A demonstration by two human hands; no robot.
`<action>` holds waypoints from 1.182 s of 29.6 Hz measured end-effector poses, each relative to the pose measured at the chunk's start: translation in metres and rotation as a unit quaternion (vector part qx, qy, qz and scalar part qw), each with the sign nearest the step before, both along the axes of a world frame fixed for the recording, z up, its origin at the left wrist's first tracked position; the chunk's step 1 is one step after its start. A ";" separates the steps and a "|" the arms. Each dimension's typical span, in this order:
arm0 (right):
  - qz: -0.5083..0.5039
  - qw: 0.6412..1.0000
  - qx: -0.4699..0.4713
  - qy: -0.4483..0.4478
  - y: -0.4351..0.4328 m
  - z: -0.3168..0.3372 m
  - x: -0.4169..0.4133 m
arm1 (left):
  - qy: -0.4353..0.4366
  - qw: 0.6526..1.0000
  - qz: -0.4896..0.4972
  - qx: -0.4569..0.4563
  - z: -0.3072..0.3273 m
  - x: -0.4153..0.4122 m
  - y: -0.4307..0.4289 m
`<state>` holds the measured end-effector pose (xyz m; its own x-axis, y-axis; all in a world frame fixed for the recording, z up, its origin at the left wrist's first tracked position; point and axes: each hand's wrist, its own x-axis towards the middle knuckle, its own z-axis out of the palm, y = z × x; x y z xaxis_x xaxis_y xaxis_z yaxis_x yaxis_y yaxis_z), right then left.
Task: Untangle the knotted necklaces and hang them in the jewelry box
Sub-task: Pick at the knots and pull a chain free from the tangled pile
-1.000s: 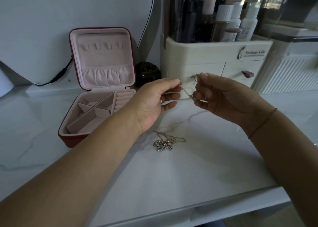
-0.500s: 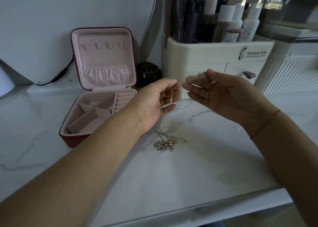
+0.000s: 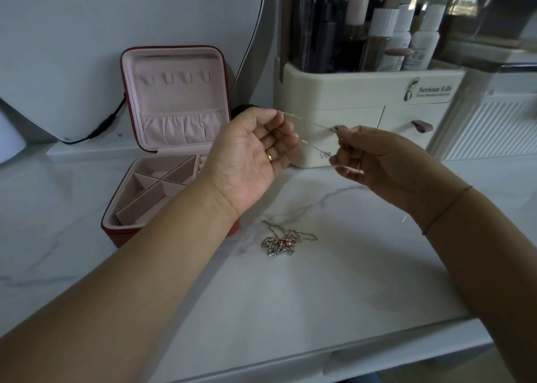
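Dim, bluish daylight from upper right; soft shadows on countertop (image 3: 290, 310); wide-angle bowing at edges.

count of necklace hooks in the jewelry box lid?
4. The hooks sit in one row across the upper lining of the open jewelry box lid, above the gathered pocket. All are bare; none appears hidden.

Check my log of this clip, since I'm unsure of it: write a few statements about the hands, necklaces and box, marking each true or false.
The jewelry box stands open. True.
A thin chain stretches between the left hand and the right hand. True.
A necklace hangs on the lid's hooks. False: they are bare.
The tangled necklaces lie in the box. False: they lie on the countertop.
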<state>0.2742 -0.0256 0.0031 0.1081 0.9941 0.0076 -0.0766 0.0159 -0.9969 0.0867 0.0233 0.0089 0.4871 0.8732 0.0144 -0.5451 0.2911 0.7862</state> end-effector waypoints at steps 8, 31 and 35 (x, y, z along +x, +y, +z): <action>-0.067 0.996 0.051 0.011 -0.001 0.001 0.001 | 0.121 0.989 0.076 0.032 -0.003 0.001 0.003; -0.025 0.966 0.231 -0.112 -0.007 0.005 -0.010 | 0.346 0.908 0.025 0.236 -0.016 0.011 -0.016; 0.006 0.967 0.217 -0.136 -0.007 0.003 -0.013 | 0.301 0.921 0.027 0.248 -0.014 0.013 -0.017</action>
<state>0.2610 -0.0328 0.0060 0.0319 0.8918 0.4513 0.1852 0.4384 -0.8795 0.0995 0.0058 -0.0047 0.4937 0.8547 0.1601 0.0287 -0.2001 0.9794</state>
